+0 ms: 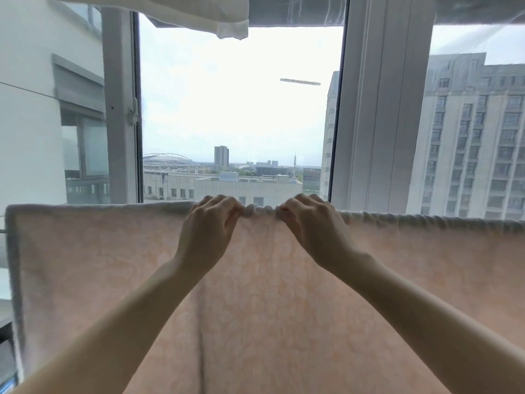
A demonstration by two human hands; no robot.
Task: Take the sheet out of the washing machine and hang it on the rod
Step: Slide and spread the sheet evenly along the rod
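A pale pink patterned sheet (93,265) with a white border hangs across the whole width of the view, its top fold running level at about mid-height. Only a short stub of the rod (2,231) shows at the far left; the rest is hidden under the fold. My left hand (208,228) pinches the top edge near the middle. My right hand (309,226) pinches the same edge just to the right. Between the two hands the fabric is bunched into small gathers (260,210).
A large window (235,109) stands right behind the sheet, with a white frame post (380,109) at the right and a handle (133,109) at the left. Another white cloth (221,18) hangs overhead at the top left.
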